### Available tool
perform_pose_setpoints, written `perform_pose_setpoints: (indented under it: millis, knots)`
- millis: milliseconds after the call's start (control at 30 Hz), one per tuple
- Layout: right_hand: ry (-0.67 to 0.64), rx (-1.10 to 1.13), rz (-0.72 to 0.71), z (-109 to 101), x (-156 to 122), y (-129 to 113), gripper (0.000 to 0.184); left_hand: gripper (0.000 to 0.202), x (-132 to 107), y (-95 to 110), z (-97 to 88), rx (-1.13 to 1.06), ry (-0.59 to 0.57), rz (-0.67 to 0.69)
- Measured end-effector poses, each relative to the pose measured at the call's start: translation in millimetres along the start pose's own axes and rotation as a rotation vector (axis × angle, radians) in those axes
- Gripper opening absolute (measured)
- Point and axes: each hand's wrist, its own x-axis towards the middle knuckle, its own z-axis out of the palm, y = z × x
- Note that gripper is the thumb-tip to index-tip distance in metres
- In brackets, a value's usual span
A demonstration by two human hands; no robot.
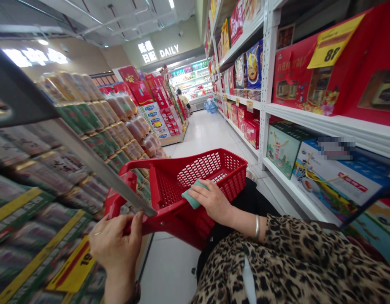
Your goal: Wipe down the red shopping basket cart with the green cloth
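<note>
A red plastic shopping basket sits tilted in front of me in a shop aisle. My left hand is closed round the basket's red rim at its near left corner, beside a grey shelf edge. My right hand presses a small teal cloth against the inside of the basket's near wall, fingers curled on the cloth. A silver bangle is on my right wrist, and the sleeve is leopard print.
Shelves of shrink-wrapped drink cans run along the left, with yellow price tags. White shelving with boxed goods lines the right. The white tiled aisle runs ahead; a person stands far down it.
</note>
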Motion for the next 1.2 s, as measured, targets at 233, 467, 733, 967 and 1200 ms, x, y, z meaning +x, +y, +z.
perform_pose_setpoints:
  millis: [233,467,733,967,1200]
  knots:
    - [-0.022,-0.054,0.048,-3.5,-13.3,25.7,0.042,0.036,-1.0,-4.5,2.4,0.036,0.053,0.092]
    - [-0.049,-0.132,0.123,-9.6,-28.5,63.9,0.048,0.038,-0.9,-6.4,7.0,0.056,0.111,0.127]
    - [-0.152,-0.200,0.248,-25.8,-39.2,120.3,0.057,0.033,1.6,-5.2,6.6,0.092,0.192,0.260]
    - [-0.226,-0.204,0.378,-31.5,-33.6,151.5,0.068,0.031,3.0,4.5,6.5,0.125,0.186,0.310]
    - [-0.254,-0.190,0.382,-32.6,-26.7,111.6,0.064,0.030,-0.1,6.1,8.0,0.106,0.190,0.264]
